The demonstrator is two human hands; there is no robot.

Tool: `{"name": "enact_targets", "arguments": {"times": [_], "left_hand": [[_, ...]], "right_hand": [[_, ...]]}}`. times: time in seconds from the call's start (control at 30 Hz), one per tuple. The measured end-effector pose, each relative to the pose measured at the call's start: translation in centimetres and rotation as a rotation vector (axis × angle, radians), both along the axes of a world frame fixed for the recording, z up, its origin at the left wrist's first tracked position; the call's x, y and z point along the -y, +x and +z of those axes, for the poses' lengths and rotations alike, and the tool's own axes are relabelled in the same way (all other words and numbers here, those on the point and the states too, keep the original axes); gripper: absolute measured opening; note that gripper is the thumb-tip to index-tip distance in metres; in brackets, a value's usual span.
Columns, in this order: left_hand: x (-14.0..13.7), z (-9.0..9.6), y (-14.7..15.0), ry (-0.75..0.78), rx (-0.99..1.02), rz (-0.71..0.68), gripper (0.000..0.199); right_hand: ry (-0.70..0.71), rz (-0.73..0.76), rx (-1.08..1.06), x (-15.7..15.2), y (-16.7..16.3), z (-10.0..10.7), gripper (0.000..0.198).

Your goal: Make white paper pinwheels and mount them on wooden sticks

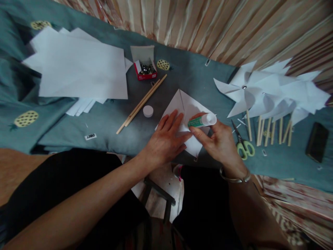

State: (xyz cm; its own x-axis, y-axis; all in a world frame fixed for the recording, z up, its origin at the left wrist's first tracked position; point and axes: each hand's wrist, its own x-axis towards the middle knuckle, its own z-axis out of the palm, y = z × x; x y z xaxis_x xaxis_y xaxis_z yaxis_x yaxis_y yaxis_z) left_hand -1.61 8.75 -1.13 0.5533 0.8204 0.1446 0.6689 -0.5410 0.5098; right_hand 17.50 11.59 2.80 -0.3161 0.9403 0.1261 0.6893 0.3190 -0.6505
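A white paper square (pixel 194 104) with a line running in from its far corner lies before me. My left hand (pixel 168 137) rests flat on its left part, fingers spread. In my right hand (pixel 218 139) is a green and white glue stick (pixel 199 120), tilted, with its tip end low over the paper's middle; whether the tip touches is hidden by the fingers. A round white cap (pixel 148 111) sits left of the paper. Two wooden sticks (pixel 145 100) lie side by side beyond the cap. Scissors (pixel 244 146) with light green handles are right of my right hand.
Stacked white paper sheets (pixel 83 66) lie at the far left. An open red box (pixel 147 74) holds small shiny metal pieces. Several finished paper pinwheels (pixel 244 88) on sticks overlap at the right, beside a dark phone (pixel 316 142). A pleated curtain (pixel 187 24) borders the bed's far side.
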Motion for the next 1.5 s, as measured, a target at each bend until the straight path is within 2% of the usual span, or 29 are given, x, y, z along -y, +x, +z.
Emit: {"name": "enact_targets", "arguments": {"times": [0.43,1.5], "left_hand": [[0.0,0.1,-0.1,-0.014,-0.011,-0.005,0.04],[0.0,0.1,0.1,-0.002,0.003,0.003,0.039]], "right_hand": [[-0.088,0.019,-0.083,-0.2,0.9,-0.3,0.024],[-0.048,-0.075,-0.098,-0.8,0.3,-1.3,0.026]]}}
